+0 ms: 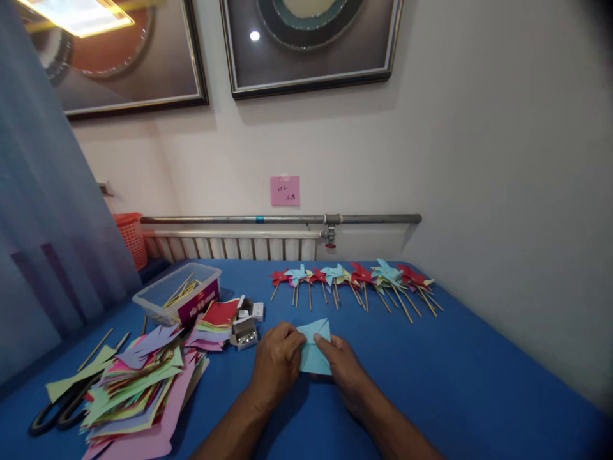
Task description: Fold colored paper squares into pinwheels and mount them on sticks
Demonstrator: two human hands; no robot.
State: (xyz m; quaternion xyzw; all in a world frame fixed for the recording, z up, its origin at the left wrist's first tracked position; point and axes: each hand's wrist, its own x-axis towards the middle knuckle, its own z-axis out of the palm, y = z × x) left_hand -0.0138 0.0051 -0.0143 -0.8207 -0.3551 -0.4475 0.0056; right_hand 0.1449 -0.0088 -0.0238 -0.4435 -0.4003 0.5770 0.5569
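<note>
Nearly closed, the left hand [278,354] and right hand [347,367] pinch opposite sides of blue paper [313,358] between them, a corner toward the far edge of the table [431,377].

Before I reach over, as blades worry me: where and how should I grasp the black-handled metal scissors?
Probably by the black looped handles, from the near left: they jut out there; the metal blades point away, partly under pale green paper.
</note>
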